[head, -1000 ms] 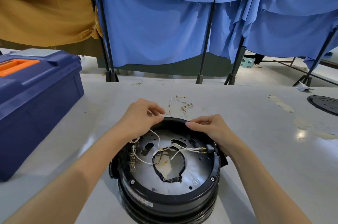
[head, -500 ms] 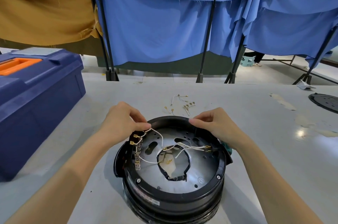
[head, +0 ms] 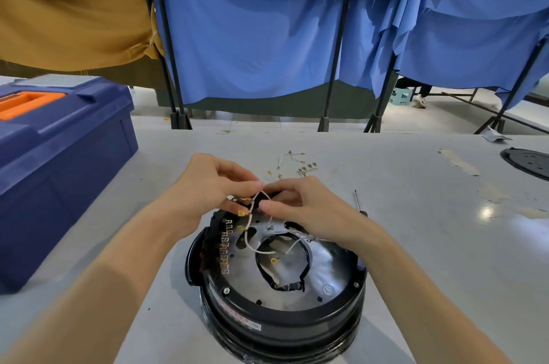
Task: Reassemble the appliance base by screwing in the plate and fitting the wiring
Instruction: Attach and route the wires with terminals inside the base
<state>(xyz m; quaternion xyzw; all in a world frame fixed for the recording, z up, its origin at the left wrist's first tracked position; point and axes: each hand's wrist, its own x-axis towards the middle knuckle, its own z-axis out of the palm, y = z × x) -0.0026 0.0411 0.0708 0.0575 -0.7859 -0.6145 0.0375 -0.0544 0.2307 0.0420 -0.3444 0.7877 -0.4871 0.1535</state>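
Observation:
The round black appliance base (head: 282, 313) lies upside down on the table in front of me. Its silver metal plate (head: 323, 271) has a central opening ringed in black. White wires (head: 251, 240) with brass terminals run from the plate up to my fingers. My left hand (head: 205, 188) and my right hand (head: 300, 209) meet above the base's far rim, and both pinch the same loop of white wire between thumb and fingers. A row of brass tabs (head: 225, 247) sits at the plate's left side.
A blue toolbox (head: 59, 161) with an orange handle stands at the left. Loose wires and brass terminals (head: 297, 166) lie beyond my hands. A thin screwdriver (head: 359, 201) lies to the right. A black round cover (head: 528, 161) sits at the far right edge.
My hands have come together over the far rim; the right hand left the rim and now pinches the wire loop with the left. The view shifted slightly.

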